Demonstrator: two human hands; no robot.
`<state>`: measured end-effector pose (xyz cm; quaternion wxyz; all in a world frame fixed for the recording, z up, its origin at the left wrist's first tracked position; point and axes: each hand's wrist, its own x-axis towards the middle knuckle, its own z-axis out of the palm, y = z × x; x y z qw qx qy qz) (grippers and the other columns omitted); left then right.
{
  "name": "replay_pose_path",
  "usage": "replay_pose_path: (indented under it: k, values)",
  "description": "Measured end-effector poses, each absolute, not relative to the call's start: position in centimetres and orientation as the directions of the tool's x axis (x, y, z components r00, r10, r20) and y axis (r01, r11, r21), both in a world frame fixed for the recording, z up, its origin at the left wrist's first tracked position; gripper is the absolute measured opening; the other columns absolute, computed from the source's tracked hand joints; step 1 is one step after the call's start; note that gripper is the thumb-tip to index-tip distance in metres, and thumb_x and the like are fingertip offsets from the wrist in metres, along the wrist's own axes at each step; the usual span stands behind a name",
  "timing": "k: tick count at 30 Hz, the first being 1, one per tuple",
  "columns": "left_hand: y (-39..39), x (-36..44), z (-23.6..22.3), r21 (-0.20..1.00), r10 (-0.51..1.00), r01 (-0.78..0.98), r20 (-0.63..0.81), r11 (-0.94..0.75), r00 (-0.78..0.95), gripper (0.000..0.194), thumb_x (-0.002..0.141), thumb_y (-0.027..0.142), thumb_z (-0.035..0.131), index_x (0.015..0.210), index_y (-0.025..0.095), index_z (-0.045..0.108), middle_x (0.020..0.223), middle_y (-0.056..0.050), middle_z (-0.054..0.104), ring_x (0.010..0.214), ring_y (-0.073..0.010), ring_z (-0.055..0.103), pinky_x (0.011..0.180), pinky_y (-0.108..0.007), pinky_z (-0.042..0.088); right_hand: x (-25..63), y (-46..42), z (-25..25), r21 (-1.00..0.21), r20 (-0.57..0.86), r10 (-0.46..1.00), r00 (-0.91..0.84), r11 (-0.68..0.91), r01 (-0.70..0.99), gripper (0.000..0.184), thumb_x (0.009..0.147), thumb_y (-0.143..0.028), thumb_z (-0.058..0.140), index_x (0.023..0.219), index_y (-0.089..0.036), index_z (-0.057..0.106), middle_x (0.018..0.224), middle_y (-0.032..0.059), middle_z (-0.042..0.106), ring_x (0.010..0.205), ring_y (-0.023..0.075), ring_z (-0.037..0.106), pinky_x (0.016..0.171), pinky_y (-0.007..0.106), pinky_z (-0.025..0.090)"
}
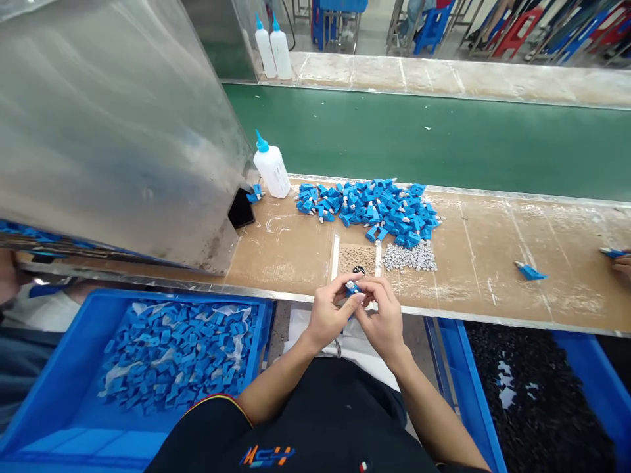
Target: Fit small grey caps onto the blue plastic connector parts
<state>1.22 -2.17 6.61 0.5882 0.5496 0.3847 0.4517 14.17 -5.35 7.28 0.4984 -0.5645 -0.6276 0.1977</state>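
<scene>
A small blue plastic part with a pale tip is pinched at the table's front edge. My left hand is closed on it from one side. Opposite, my right hand is closed with its fingertips against the same part; anything smaller between them is too fine to make out. Just beyond my fingers sits a small round black object, partly hidden. Behind it, tiny tan pieces lie between white strips, beside a patch of small grey pieces. A heap of similar blue parts rests farther back.
A white bottle with blue nozzle stands beside a metal housing. Past the table runs a green conveyor belt. Blue bins flank me, one with blue parts, one with black pieces. Another person's hand is far right.
</scene>
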Motion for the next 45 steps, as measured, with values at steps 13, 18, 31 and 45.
replay_pose_path:
  k: [13, 18, 31, 45]
  values:
    - [8.1, 6.2, 5.5, 0.945, 0.880, 0.230, 0.102, -0.231, 0.463, 0.031, 0.090, 0.035, 0.068, 0.114, 0.018, 0.070, 0.100, -0.009, 0.074, 0.082, -0.0203, 0.070, 0.080, -0.034, 0.058, 26.7, -4.8, 4.8, -0.672, 0.339, 0.855, 0.392, -0.072, 0.737, 0.011, 0.088, -0.031, 0.060, 0.091, -0.022, 0.065, 0.081, 0.0034, 0.059, 0.064, 0.0177, 0.054, 0.062, 0.033, 0.043]
    - [15.3, 6.8, 3.7, 0.585, 0.954, 0.760, 0.089, -0.282, 0.285, 0.027, 0.087, 0.011, 0.061, 0.113, 0.016, 0.067, 0.116, -0.017, 0.061, 0.111, -0.0336, 0.062, 0.100, -0.048, 0.048, 42.2, -5.9, 3.4, -0.484, 0.336, 0.619, 0.710, -0.533, 0.694, 0.022, 0.074, -0.022, 0.070, 0.062, -0.025, 0.052, 0.067, 0.0053, 0.049, 0.068, 0.0228, 0.050, 0.064, 0.041, 0.033]
    - [11.9, 1.7, 3.8, 0.713, 0.975, 0.668, 0.118, -0.214, 0.187, 0.023, 0.084, 0.017, 0.062, 0.107, 0.018, 0.065, 0.106, -0.012, 0.069, 0.101, -0.0270, 0.065, 0.095, -0.042, 0.051, 31.7, -3.9, 0.5, -0.649, 0.187, 0.956, 0.228, -0.054, 0.759, 0.018, 0.090, -0.035, 0.055, 0.086, -0.021, 0.063, 0.082, 0.0060, 0.063, 0.069, 0.0187, 0.058, 0.066, 0.033, 0.049]
    - [1.4, -1.2, -0.2, 0.985, 0.986, -0.049, -0.168, 0.167, -0.021, 0.037, 0.073, 0.047, 0.078, 0.092, 0.016, 0.069, 0.086, -0.004, 0.071, 0.081, -0.0166, 0.069, 0.078, -0.029, 0.057, 27.9, -1.6, -0.6, -0.489, 0.142, 0.977, 0.159, -0.070, 0.869, 0.021, 0.092, -0.041, 0.056, 0.083, -0.022, 0.057, 0.083, 0.0079, 0.063, 0.074, 0.0230, 0.059, 0.071, 0.036, 0.049]
